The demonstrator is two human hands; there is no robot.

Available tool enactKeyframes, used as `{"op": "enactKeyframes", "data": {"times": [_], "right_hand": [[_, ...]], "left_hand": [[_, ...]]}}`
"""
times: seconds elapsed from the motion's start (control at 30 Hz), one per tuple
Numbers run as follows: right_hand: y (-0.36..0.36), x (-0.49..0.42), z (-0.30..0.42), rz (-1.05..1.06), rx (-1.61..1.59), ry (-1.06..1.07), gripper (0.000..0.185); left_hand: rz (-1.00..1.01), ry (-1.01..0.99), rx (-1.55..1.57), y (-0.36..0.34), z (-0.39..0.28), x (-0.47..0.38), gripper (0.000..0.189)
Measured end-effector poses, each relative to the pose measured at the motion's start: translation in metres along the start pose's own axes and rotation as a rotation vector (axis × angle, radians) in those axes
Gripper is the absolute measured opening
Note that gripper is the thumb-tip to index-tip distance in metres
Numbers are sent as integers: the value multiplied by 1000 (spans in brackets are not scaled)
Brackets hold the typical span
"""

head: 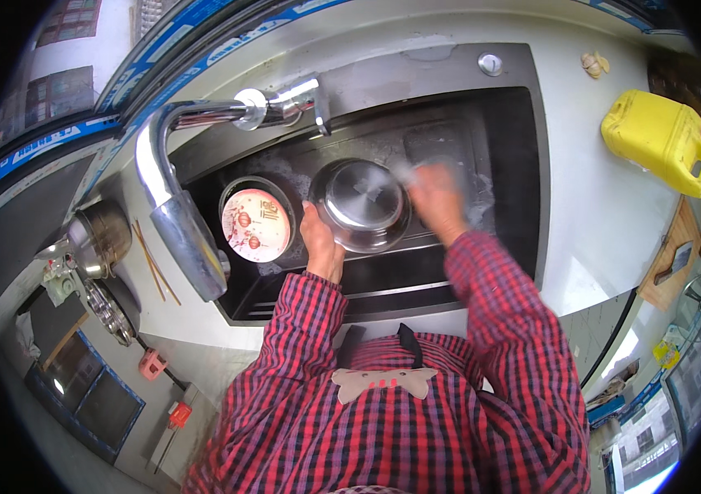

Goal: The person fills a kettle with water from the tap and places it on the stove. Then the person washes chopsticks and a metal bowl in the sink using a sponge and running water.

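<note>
A shiny stainless steel bowl (365, 196) is in the middle of the dark sink (514, 185). My left hand (321, 241) grips its lower left side, thumb up along the rim and the other fingers partly hidden. At the bowl's right edge, my right hand (440, 194) is blurred by motion. Something pale shows by its fingertips, too smeared to name or to say whether it is held. Left of the bowl stands a round dark-rimmed vessel (292, 213), in which a white and pink disc with red lanterns (256, 225) sits. Whitish suds (483, 200) streak the sink floor.
A chrome faucet (187, 247) arches over the sink's left side. Chopsticks (156, 262) and a metal pot (100, 238) lie to the left. On the right counter are a yellow jug (656, 142), garlic (594, 65) and a cleaver (675, 262) on a wooden board (659, 287).
</note>
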State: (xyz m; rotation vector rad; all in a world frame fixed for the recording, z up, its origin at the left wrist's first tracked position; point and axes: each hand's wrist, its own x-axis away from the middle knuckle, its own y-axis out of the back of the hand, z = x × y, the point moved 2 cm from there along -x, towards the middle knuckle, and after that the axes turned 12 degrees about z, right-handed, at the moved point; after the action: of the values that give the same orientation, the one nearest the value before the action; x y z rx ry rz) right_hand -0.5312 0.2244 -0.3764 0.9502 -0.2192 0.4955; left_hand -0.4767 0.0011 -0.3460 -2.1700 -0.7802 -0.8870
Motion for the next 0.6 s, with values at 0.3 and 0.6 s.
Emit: {"op": "enactKeyframes", "data": {"times": [0.3, 0.6], "right_hand": [[-6, -31, 0, 26, -695, -170, 43], [10, -6, 159, -101, -363, 106, 25]], "left_hand": [[36, -107, -378, -6, -13, 5, 59], [126, -205, -74, -25, -11, 0, 55]]}}
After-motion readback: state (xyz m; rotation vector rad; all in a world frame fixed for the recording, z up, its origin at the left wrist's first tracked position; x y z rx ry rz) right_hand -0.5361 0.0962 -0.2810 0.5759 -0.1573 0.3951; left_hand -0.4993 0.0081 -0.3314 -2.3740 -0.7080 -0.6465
